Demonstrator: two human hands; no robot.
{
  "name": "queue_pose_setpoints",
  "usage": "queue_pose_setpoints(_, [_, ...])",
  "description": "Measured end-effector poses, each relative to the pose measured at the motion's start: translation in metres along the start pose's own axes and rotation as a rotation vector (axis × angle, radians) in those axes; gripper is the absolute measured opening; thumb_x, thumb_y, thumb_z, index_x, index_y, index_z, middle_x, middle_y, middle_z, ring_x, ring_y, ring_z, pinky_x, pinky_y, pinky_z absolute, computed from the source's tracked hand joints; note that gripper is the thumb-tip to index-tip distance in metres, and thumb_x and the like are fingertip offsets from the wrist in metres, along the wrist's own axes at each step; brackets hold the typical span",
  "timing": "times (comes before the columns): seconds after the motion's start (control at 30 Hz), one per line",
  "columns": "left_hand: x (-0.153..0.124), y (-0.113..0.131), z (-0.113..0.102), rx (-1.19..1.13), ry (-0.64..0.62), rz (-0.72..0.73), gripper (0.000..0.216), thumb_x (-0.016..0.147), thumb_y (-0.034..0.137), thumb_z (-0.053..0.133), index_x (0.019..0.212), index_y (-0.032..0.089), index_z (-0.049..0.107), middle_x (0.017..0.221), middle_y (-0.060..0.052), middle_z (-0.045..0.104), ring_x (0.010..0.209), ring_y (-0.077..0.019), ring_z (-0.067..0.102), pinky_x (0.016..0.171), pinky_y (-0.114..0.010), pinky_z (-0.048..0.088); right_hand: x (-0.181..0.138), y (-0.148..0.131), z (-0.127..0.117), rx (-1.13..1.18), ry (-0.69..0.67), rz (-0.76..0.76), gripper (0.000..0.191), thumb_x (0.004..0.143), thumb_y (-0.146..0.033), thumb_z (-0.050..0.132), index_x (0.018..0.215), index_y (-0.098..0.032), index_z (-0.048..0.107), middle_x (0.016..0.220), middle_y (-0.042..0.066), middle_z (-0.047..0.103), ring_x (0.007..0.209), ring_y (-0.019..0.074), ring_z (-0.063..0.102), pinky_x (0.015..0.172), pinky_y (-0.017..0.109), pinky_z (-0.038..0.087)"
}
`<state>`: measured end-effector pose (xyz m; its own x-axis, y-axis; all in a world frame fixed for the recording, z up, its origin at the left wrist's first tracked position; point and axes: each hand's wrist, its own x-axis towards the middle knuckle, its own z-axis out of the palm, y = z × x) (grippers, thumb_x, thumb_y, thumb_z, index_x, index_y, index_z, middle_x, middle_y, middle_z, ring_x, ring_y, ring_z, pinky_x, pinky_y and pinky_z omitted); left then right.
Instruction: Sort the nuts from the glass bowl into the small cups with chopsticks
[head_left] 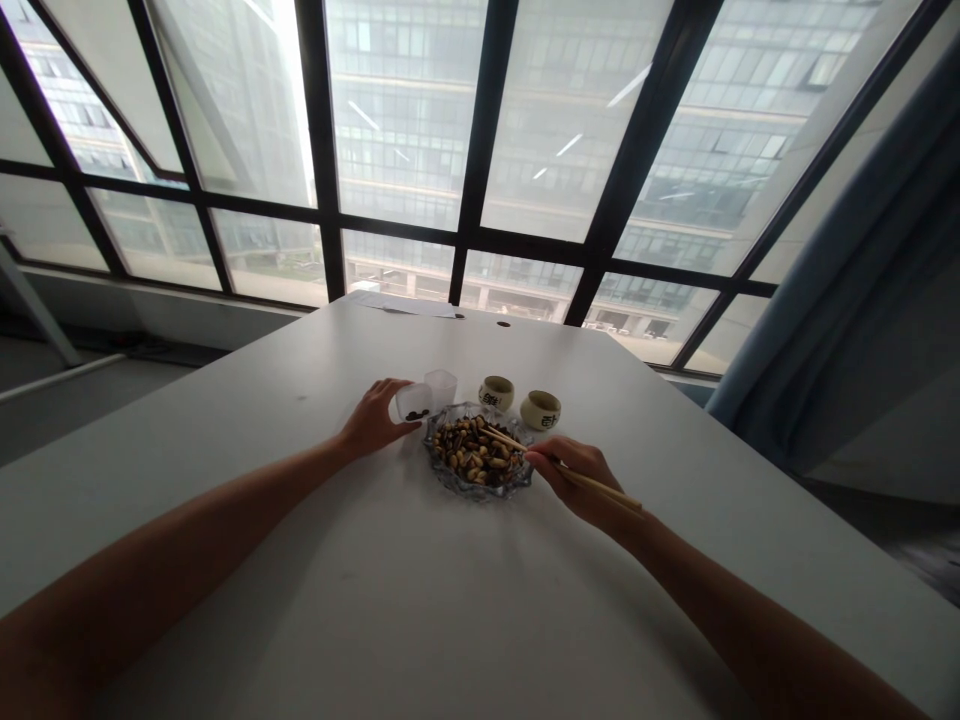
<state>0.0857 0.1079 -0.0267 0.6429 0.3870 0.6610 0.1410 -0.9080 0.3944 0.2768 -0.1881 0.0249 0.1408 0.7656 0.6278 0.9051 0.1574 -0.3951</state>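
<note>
A glass dish [517, 482] full of mixed tan and dark beans [474, 452] sits on the white table [420, 600]. My right hand [577, 480] is closed on a pair of wooden chopsticks [540, 455], their tips over the beans. My left hand [375, 418] grips a small clear plastic cup [413, 401], tilted toward the dish, with a few dark beans inside. A second clear cup [441, 387] stands just behind it.
Two small cream ceramic cups [496, 392] [541, 409] with dark lettering stand behind the dish. A sheet of paper [405, 302] lies at the table's far edge. Large windows with black frames fill the background; a blue curtain [840, 300] hangs at right.
</note>
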Motion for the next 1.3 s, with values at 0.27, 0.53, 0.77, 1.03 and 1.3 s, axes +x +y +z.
queue_pose_setpoints(0.27, [0.0, 0.0, 0.0, -0.005, 0.002, 0.004, 0.06, 0.072, 0.042, 0.078, 0.125, 0.023, 0.057, 0.121, -0.011, 0.063, 0.116, -0.0318, 0.057, 0.102, -0.05, 0.048, -0.001, 0.001, 0.0, -0.027, 0.036, 0.073, 0.04, 0.095, -0.053, 0.054, 0.075, -0.022, 0.07, 0.059, 0.003, 0.067, 0.052, 0.0149, 0.059, 0.054, 0.027, 0.047])
queue_pose_setpoints(0.53, [0.001, -0.002, 0.002, 0.015, 0.004, -0.053, 0.071, 0.075, 0.044, 0.074, 0.138, 0.022, 0.049, 0.131, -0.013, 0.059, 0.123, -0.0329, 0.054, 0.106, -0.051, 0.045, 0.0, 0.016, 0.007, 0.294, 0.185, 0.336, 0.046, 0.088, -0.062, 0.059, 0.07, -0.021, 0.065, 0.063, 0.006, 0.071, 0.051, 0.0166, 0.061, 0.049, 0.028, 0.05])
queue_pose_setpoints(0.77, [0.002, -0.008, 0.009, 0.023, 0.012, -0.18, 0.073, 0.076, 0.055, 0.071, 0.135, 0.018, 0.051, 0.128, -0.016, 0.06, 0.122, -0.0341, 0.055, 0.106, -0.051, 0.044, 0.003, 0.027, 0.011, 0.549, 0.29, 0.516, 0.05, 0.078, -0.068, 0.068, 0.072, -0.019, 0.067, 0.057, 0.005, 0.069, 0.046, 0.0139, 0.056, 0.043, 0.027, 0.046])
queue_pose_setpoints(1.03, [0.007, -0.014, -0.002, 0.063, -0.047, -0.356, 0.072, 0.075, 0.059, 0.067, 0.13, 0.014, 0.056, 0.129, -0.017, 0.06, 0.121, -0.0343, 0.057, 0.102, -0.047, 0.047, 0.003, 0.04, 0.015, 0.674, 0.308, 0.604, 0.054, 0.069, -0.07, 0.074, 0.071, -0.017, 0.067, 0.056, 0.007, 0.068, 0.044, 0.0129, 0.054, 0.041, 0.026, 0.044])
queue_pose_setpoints(1.3, [0.039, 0.001, -0.039, 0.255, -0.283, -0.356, 0.105, 0.07, 0.079, 0.058, 0.151, 0.016, 0.035, 0.151, -0.017, 0.044, 0.14, -0.0357, 0.04, 0.112, -0.045, 0.037, 0.01, 0.019, -0.014, 0.306, 0.096, 0.351, 0.049, 0.084, -0.065, 0.063, 0.069, -0.019, 0.068, 0.058, 0.006, 0.068, 0.048, 0.0147, 0.058, 0.046, 0.026, 0.046])
